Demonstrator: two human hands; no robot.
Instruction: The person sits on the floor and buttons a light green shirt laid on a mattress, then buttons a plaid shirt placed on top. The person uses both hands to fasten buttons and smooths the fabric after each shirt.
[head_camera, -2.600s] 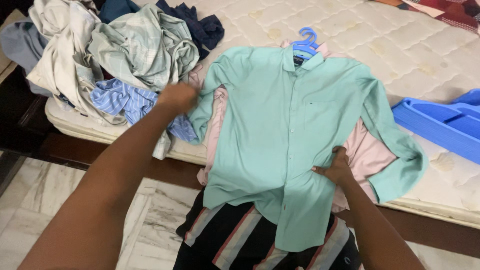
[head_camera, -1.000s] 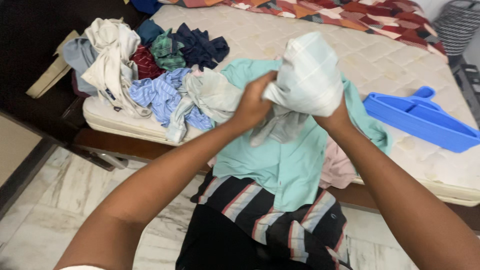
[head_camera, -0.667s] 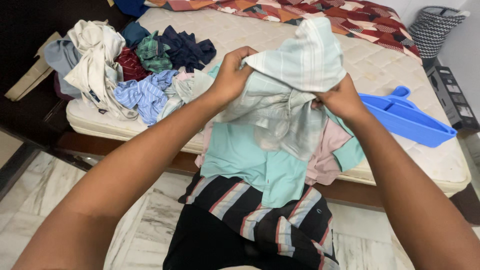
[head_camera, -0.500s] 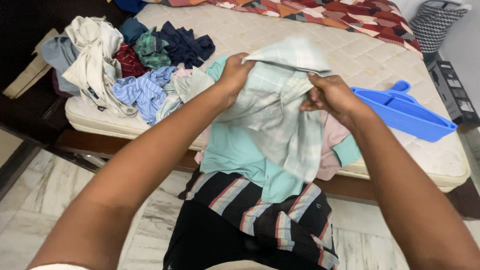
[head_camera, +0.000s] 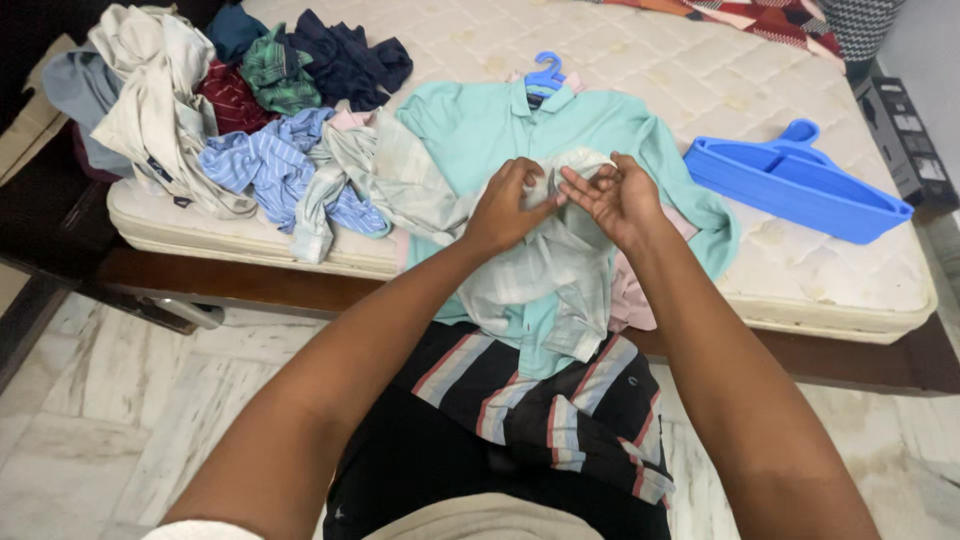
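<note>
the left hand (head_camera: 503, 205) and right hand (head_camera: 612, 195) meet side by side, each pinching the top edge of a pale striped shirt (head_camera: 540, 280), which hangs from them toward the person with its long axis running down. it lies over a mint green shirt (head_camera: 480, 125) on the mattress (head_camera: 700, 80); a clothes pile (head_camera: 230, 130) sits to the left, blue hangers (head_camera: 790, 185) to the right.
</note>
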